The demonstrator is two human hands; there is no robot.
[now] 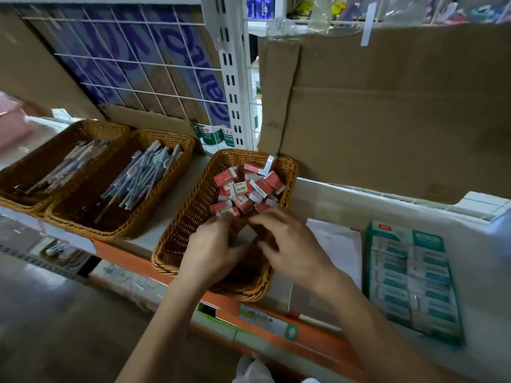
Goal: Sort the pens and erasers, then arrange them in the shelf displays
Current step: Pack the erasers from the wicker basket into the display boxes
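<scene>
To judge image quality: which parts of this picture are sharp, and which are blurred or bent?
Head view: the erasers are fairly sharp; head view: the green box at right and the pink thing at left are blurred; head view: the white upright leans from the wide lens.

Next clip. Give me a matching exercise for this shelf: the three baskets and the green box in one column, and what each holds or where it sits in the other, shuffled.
Things
1. left basket
2. middle basket
3. right basket
4. green box

Descriptions
A. holds red erasers
B. lies to the right of all three baskets
C. holds blue-grey pens
D. holds pale pens, farthest left

Pairs: 1-D, 2-C, 3-A, 4-B
</scene>
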